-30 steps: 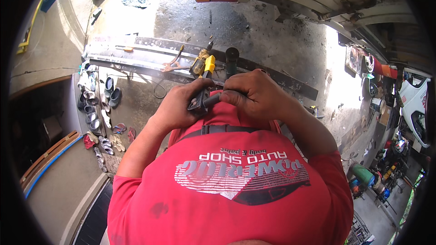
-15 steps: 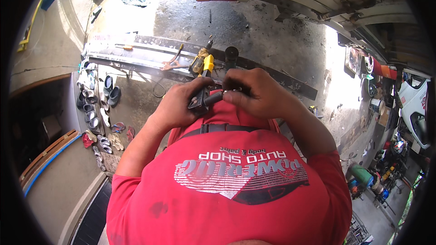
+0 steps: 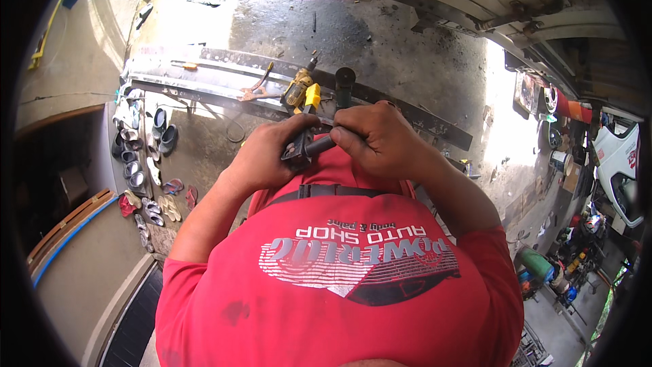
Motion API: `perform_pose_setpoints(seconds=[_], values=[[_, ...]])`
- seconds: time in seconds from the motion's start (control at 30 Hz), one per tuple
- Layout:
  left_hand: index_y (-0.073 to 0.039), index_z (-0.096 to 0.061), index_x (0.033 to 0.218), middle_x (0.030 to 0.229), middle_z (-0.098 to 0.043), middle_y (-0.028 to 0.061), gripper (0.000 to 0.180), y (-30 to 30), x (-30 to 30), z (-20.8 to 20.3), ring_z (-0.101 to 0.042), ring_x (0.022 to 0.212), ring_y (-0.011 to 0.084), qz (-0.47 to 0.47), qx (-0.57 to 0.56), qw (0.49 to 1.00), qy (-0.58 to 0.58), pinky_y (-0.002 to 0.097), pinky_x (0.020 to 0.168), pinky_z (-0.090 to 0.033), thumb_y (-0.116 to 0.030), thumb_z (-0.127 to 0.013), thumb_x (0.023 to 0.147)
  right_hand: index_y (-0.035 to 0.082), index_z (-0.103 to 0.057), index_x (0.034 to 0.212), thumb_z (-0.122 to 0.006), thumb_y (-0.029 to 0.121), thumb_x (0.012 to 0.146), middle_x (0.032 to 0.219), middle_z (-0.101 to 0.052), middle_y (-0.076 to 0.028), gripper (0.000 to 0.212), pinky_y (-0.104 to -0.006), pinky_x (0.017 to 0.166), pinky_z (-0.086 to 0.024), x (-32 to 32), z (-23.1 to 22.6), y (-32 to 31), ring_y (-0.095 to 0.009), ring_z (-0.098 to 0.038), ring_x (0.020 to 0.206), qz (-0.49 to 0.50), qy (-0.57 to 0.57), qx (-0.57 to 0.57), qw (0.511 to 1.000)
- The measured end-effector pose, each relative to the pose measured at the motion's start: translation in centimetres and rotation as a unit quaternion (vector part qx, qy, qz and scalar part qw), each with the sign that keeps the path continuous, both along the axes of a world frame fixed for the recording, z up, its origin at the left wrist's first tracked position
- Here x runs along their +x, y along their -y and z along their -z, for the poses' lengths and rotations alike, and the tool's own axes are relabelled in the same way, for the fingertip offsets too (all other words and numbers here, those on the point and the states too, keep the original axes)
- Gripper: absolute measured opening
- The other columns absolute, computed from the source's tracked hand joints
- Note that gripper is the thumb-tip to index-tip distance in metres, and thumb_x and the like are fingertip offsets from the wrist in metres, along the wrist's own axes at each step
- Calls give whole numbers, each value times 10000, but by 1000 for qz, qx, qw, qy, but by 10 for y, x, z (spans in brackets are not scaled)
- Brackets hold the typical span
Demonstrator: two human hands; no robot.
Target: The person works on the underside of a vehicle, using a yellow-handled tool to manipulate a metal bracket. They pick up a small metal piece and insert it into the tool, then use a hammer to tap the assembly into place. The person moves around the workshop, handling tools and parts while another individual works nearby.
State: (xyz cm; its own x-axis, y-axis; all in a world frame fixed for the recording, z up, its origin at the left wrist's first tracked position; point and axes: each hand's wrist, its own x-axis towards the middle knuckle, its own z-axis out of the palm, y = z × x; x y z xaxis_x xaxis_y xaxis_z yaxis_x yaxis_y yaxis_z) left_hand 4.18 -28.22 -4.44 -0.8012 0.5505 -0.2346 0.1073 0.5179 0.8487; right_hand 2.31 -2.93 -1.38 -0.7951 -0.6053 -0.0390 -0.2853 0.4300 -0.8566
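Left fingers: clamped around a black, block-shaped piece, apparently metal (image 3: 296,153); the left hand (image 3: 263,154) covers its far side.
Right fingers: thumb and forefinger of the right hand (image 3: 377,134) pinched together on the end of a dark grey, smooth cylinder (image 3: 322,144).
Held pieces: between both sets of fingers, just above the wearer's red-clothed lap. The cylinder's other end meets the block; from where I stand I cannot tell whether they are joined.
Slip risk: in my judgement, a loosened right pinch or oily skin could let the cylinder drop or tilt out of line.
Pinch risk: a sudden turn of the block could nip the left fingertips, which are partly hidden.
Floor tools: beyond the fingers, a yellow-and-black power drill (image 3: 297,90) and a dark green, round-headed tool (image 3: 345,81); a dropped piece could strike them.
Bucket: white, round-sided (image 3: 559,162), well right of the right fingers; contents too small to tell.
Tank: green, cylindrical (image 3: 536,263), lying right and nearer the wearer; contents not visible.
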Motion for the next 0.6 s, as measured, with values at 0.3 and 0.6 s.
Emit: perform_pose_setpoints(seconds=[0.3, 0.6], values=[[-104, -648, 1298, 1065, -736, 202, 522, -1, 3, 0, -705, 991, 425, -20, 3, 1000, 18, 463, 855, -553, -140, -764, 790, 20, -628, 879, -622, 228, 981, 768, -629, -218, 232, -498, 671, -496, 2, 6, -2, -444, -660, 764, 30, 11, -22, 999], [-67, -640, 1300, 1000, -749, 210, 492, -1, 0, 0, -746, 949, 369, -12, -67, 994, 85, 410, 847, -563, -135, -758, 827, 14, -651, 937, -631, 216, 992, 711, -605, -186, 210, -416, 686, -490, 1, 20, 4, -334, -629, 674, 86, 206, 0, 975]])
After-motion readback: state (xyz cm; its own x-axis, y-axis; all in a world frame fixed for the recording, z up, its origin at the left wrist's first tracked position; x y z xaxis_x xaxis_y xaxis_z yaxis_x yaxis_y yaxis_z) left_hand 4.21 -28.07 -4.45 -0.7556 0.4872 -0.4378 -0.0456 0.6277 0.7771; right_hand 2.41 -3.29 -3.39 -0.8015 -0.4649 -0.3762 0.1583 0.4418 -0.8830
